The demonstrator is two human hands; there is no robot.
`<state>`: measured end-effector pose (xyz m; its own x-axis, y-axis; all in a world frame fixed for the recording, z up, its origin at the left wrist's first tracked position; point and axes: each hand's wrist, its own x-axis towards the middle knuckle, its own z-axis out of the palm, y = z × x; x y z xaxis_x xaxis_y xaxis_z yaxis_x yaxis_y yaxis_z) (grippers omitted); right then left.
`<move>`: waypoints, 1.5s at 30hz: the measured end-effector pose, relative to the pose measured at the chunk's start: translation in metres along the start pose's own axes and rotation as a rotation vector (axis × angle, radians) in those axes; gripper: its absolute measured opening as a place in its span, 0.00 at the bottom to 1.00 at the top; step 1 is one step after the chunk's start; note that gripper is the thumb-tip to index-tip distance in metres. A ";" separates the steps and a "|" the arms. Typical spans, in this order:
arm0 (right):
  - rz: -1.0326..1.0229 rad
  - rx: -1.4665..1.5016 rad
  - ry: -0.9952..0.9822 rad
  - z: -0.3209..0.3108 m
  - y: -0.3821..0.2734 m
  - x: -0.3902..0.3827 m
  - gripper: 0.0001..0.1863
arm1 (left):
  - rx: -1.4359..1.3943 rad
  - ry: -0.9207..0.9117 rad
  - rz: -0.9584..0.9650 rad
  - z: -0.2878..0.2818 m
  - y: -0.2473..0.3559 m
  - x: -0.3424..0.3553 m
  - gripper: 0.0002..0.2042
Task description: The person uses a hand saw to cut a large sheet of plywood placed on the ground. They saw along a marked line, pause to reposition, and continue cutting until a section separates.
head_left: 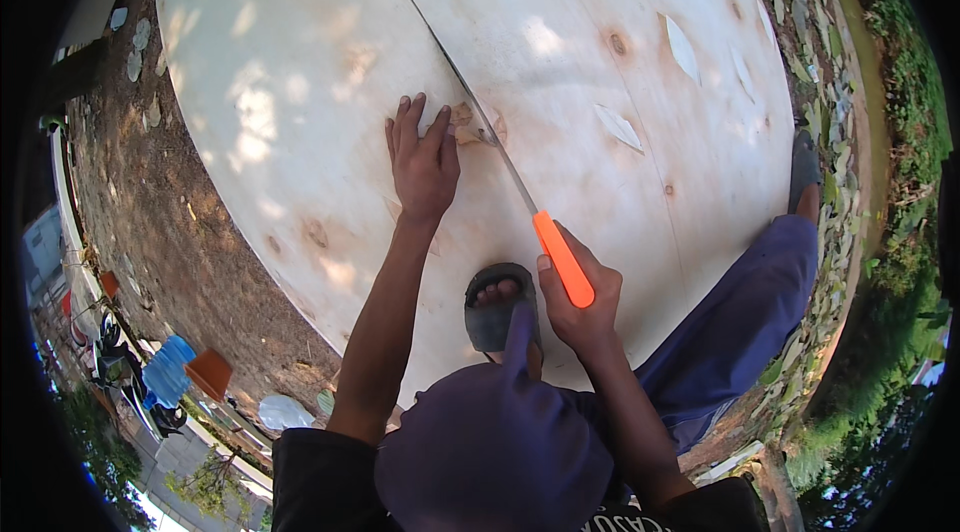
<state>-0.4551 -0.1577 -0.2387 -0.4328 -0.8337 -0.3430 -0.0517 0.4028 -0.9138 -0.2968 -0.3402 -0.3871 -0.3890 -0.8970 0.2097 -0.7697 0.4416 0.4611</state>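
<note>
My right hand (582, 294) is wrapped round the orange handle (562, 257) of a hand saw. Its thin metal blade (518, 180) shows nearly edge-on and slants up and left over a pale plywood sheet (560, 52). A dark line (420, 17) runs on from it to the far edge; where blade ends and cut begins I cannot tell. Left of the blade, my left hand (425, 167) lies flat on the sheet with its fingers apart. Its index finger is beside a brown, torn-looking patch (468, 124) at the blade.
My sandalled foot (500, 307) stands on the sheet between my arms; my other foot (806, 172) is at its right edge. Dry leaves (680, 50) lie on the wood. Bare soil (200, 242) borders the left, with a terracotta-coloured pot (208, 374) and a blue container (168, 370) further off.
</note>
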 end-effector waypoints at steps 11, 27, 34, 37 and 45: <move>-0.134 -0.107 0.016 -0.017 0.030 -0.036 0.23 | 0.013 -0.005 0.005 -0.003 -0.002 0.000 0.13; 0.016 -0.044 -0.052 -0.005 0.018 0.006 0.23 | -0.030 -0.012 0.009 0.000 0.003 -0.004 0.13; -0.160 -0.165 -0.041 -0.037 0.023 -0.063 0.23 | 0.014 0.003 0.008 -0.008 -0.006 -0.008 0.13; -0.112 -0.058 -0.011 -0.004 0.021 -0.003 0.23 | -0.014 -0.004 0.001 -0.002 0.002 -0.004 0.13; -0.139 -0.199 -0.042 -0.033 0.033 -0.055 0.23 | 0.000 0.008 -0.009 -0.008 -0.010 -0.005 0.13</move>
<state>-0.4625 -0.0861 -0.2433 -0.3715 -0.8997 -0.2290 -0.2866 0.3458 -0.8935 -0.2829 -0.3403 -0.3863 -0.3775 -0.9013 0.2127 -0.7731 0.4332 0.4633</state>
